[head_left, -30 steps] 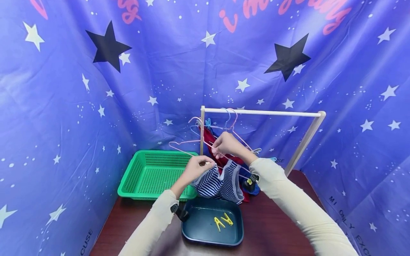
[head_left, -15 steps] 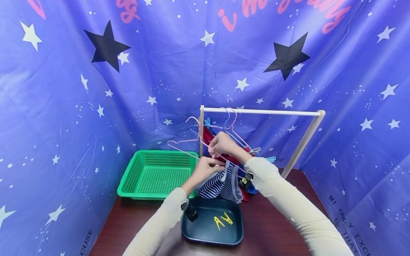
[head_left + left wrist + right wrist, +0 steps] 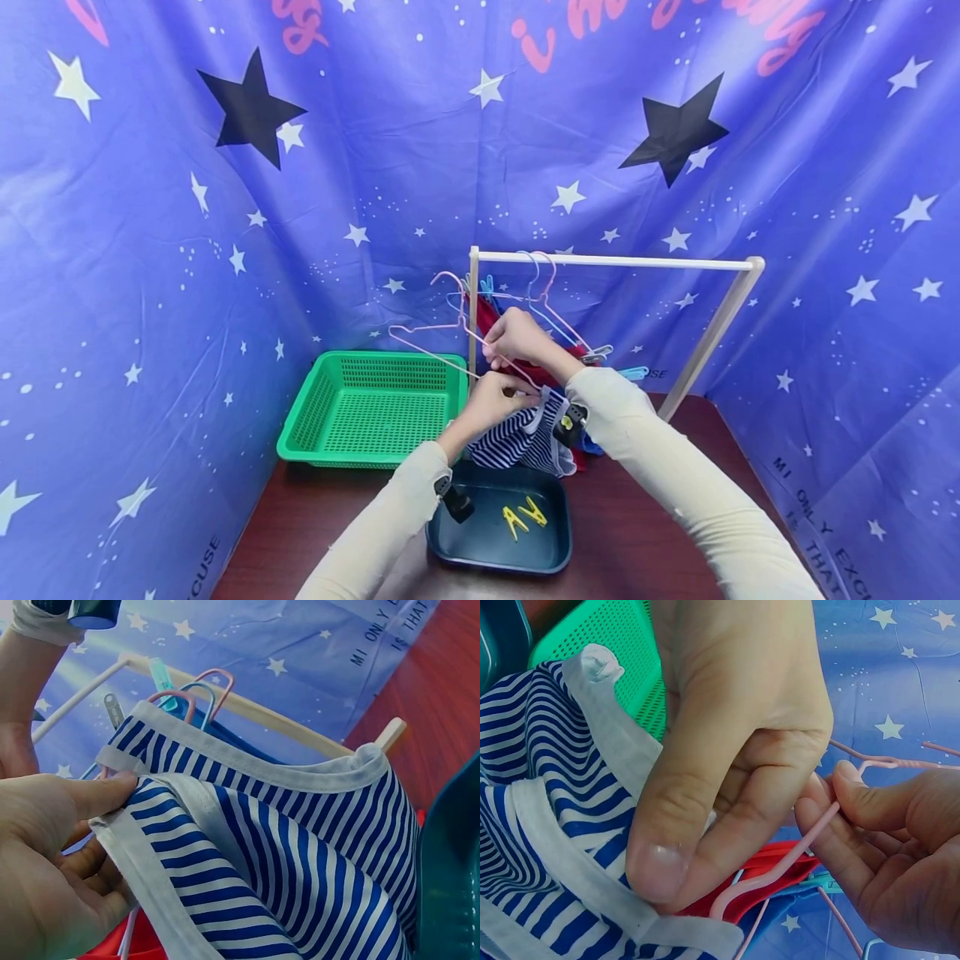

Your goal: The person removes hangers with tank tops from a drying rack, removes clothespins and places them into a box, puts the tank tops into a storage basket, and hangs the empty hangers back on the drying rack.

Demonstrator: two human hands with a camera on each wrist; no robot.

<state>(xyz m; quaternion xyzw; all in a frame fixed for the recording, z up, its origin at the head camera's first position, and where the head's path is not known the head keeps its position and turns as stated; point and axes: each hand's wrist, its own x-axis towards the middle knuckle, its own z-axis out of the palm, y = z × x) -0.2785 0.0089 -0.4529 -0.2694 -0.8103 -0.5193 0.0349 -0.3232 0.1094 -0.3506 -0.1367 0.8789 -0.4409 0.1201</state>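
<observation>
Nearest, a dark teal rectangular tray (image 3: 480, 550) with two yellow plastic clothespins (image 3: 510, 515) sits below the left hand (image 3: 491, 400), which pinches a blue-and-white striped cloth garment (image 3: 300, 847), while the right hand (image 3: 517, 335) beyond pinches a thin pink hanger (image 3: 808, 835), a white-barred wooden rack (image 3: 708, 343) behind both hands.

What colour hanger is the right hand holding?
The hanger is pink, clearest in the right wrist view.

A green basket (image 3: 375, 417) stands before a backdrop (image 3: 450, 183) with 2 black stars (image 3: 251, 108).
</observation>
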